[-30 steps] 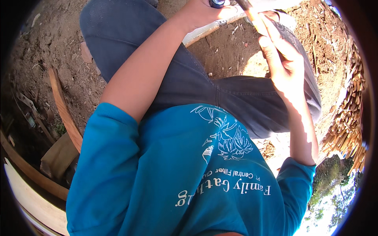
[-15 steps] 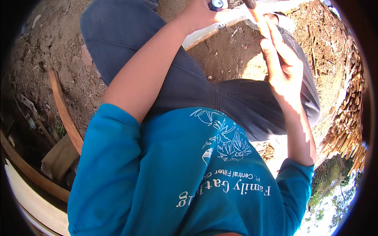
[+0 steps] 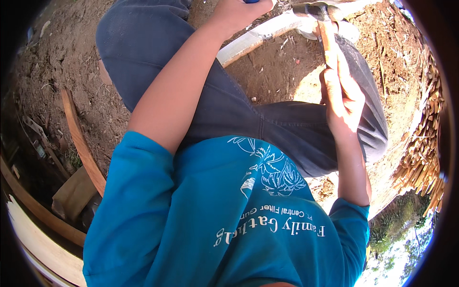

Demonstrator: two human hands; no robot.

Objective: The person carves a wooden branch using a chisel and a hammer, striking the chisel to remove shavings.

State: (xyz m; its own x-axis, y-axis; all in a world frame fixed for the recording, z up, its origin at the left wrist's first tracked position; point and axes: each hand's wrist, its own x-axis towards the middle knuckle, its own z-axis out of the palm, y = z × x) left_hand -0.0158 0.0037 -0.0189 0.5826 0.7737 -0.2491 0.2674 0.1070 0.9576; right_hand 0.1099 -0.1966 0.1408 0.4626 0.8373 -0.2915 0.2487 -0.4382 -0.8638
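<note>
At the far edge, my left hand is closed round a tool with a blue handle. Only a bit of that handle shows, and the tool's working end is out of view. On the right, my right hand grips the wooden handle of a hammer. The dark metal hammer head points away from me, over a long pale bar that slants across the ground between my legs. Whether the head touches the bar I cannot tell.
My bent legs in dark trousers frame the work spot on bare soil. Left of me lie a curved wooden strip and a wood block. A large pile of thin sticks stands at the right.
My right hand has drawn back toward me with the hammer, and the hammer's head now shows fully. My left hand has shifted slightly farther away, so less of the blue handle shows.
</note>
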